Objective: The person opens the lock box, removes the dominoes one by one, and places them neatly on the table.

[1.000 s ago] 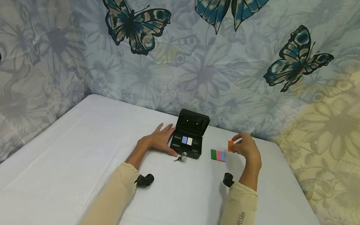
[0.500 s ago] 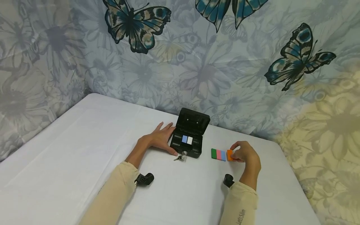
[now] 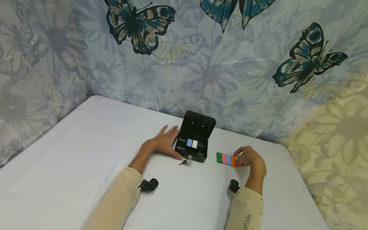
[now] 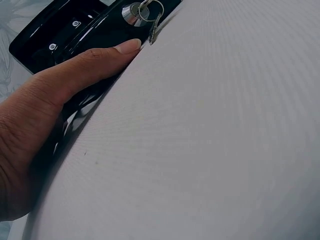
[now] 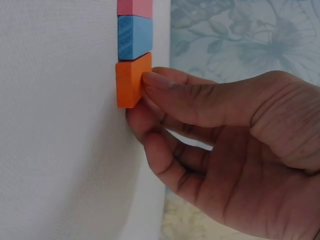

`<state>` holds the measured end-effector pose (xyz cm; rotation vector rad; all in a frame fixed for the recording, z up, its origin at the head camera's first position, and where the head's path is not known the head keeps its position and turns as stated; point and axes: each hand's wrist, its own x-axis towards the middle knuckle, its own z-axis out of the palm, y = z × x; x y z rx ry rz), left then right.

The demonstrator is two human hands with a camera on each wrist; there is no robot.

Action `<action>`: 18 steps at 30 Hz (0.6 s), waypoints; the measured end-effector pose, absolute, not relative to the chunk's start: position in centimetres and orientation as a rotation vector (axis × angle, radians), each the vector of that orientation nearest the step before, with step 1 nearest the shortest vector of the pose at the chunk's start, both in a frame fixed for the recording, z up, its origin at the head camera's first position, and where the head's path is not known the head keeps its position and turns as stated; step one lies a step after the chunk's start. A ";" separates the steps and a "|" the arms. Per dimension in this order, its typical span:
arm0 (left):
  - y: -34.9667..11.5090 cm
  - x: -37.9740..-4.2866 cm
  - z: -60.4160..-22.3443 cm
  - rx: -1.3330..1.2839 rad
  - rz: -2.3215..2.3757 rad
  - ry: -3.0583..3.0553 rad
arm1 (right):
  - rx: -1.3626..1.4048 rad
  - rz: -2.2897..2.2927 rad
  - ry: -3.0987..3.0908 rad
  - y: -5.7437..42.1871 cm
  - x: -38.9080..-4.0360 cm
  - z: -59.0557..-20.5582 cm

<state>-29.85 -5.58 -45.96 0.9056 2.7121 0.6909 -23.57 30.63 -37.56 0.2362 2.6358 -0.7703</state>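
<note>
My right hand (image 3: 250, 157) pinches an orange block (image 5: 133, 82), thumb on its near face. The orange block stands at the right end of a short row, against a light blue block (image 5: 135, 37); a pink block (image 5: 135, 7) and a green block (image 3: 219, 157) follow leftward. My left hand (image 3: 164, 143), fingers spread, rests against the left side of a black cash box (image 3: 198, 157), its thumb along the front in the left wrist view. The box lid (image 3: 198, 124) is raised. Inside lie a blue block (image 3: 189, 142) and a white block (image 3: 195, 144).
Keys on a ring (image 4: 153, 30) hang from the lock at the box front. All this stands on a white-covered table (image 3: 86, 153). A patterned cloth wall (image 3: 212, 76) with butterflies rises right behind the table's far edge.
My right hand has brought the orange block down and leftward from beyond the row to the row's right end, against the light blue block. My left hand has stayed at the box.
</note>
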 end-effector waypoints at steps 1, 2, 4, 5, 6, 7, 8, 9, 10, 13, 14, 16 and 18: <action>-5.6 -29.9 -46.0 0.908 0.690 2.716 | 0.234 -0.763 2.640 30.6 -23.6 -37.6; -5.7 -29.9 -46.0 0.910 0.689 2.718 | 0.234 -0.759 2.647 30.5 -23.7 -37.7; -5.9 -29.9 -46.0 0.912 0.687 2.721 | 0.234 -0.760 2.651 30.3 -23.7 -37.9; -5.9 -29.8 -46.1 0.911 0.685 2.723 | 0.232 -0.765 2.652 30.2 -23.6 -38.1; -6.0 -29.8 -46.1 0.910 0.683 2.726 | 0.230 -0.765 2.653 30.1 -23.6 -38.2; -6.1 -29.7 -46.2 0.910 0.690 2.727 | 0.233 -0.768 2.654 30.0 -23.5 -38.3; -6.1 -29.7 -46.3 0.916 0.690 2.728 | 0.237 -0.768 2.655 30.0 -23.5 -38.3; -6.1 -29.7 -46.3 0.919 0.696 2.726 | 0.241 -0.761 2.658 30.0 -23.5 -38.3; -6.1 -29.7 -46.3 0.923 0.698 2.727 | 0.241 -0.753 2.661 30.0 -23.5 -38.3; -5.9 -29.8 -46.1 0.925 0.713 2.723 | 0.261 -0.721 2.671 30.1 -23.6 -38.1; -5.9 -29.8 -46.1 0.924 0.714 2.723 | 0.267 -0.717 2.674 30.1 -23.7 -38.0; -5.9 -29.8 -46.0 0.916 0.716 2.718 | 0.275 -0.721 2.674 30.1 -23.8 -38.0; -5.9 -29.8 -46.1 0.908 0.711 2.713 | 0.285 -0.740 2.665 30.2 -23.8 -38.2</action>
